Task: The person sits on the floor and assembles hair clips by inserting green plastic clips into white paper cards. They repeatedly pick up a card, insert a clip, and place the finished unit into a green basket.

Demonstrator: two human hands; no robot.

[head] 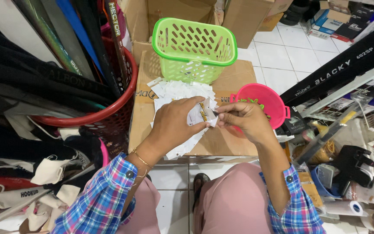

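White floor tiles (pixel 282 56); on flat cardboard (pixel 221 143), both hands (pixel 208 119) pinch a small packet (pixel 202 113).

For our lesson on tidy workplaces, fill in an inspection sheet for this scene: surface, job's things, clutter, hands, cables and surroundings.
Surface: flattened cardboard sheet on a white tiled floor.
Job's things: small white packet held over a pile of white packets; green basket behind, pink bowl to the right.
Clutter: red basket of rods, cloth bags, cardboard boxes.
Hands: left hand and right hand pinch the packet together.
Cables: nothing seen.
Surroundings: crowded shelf of small goods to the right.
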